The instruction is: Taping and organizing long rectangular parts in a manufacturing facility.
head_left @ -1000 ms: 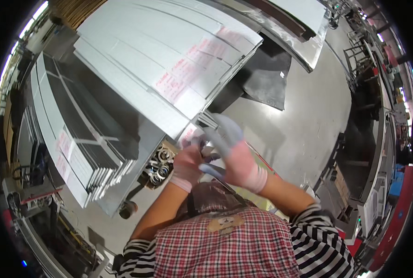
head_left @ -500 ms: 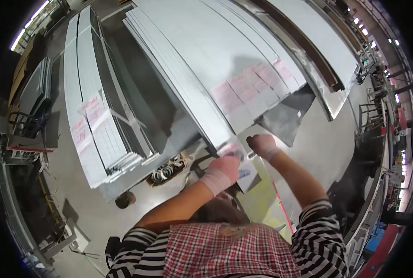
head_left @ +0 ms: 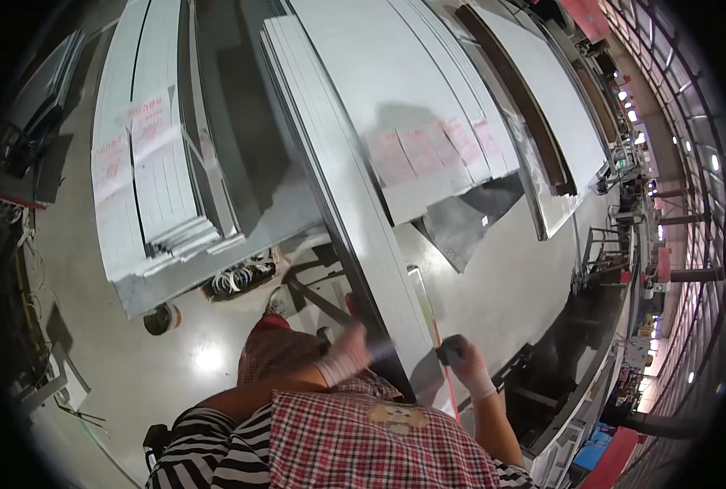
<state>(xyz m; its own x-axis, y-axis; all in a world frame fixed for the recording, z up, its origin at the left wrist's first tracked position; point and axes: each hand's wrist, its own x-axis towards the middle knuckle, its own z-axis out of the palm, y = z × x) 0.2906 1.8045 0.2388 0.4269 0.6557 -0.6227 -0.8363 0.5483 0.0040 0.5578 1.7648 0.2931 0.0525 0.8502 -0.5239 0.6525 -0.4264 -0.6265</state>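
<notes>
A long, narrow white panel (head_left: 379, 236) with a dark side runs from the stacked sheets down to my waist. At its left edge, close to my checked apron (head_left: 363, 444), is my left hand (head_left: 346, 357). Motion smears those fingers, so their grip does not show. By the panel's right edge my right hand (head_left: 470, 368) is closed, with dark fingertips or a dark thing at its front; what it holds cannot be made out. Pale wrist coverings show on both arms.
A stack of wide white sheets (head_left: 395, 98) with pinkish printed labels lies ahead. Narrower white strips (head_left: 163, 187) are stacked at the left. Under them stand a box of coiled rolls (head_left: 236, 281) and a can (head_left: 161, 319). More white sheets (head_left: 534, 90) lie at the right.
The long panel now reaches much closer to my body, drawn out from the stack's near end. Both my hands have come back toward my waist, and the view has shifted.
</notes>
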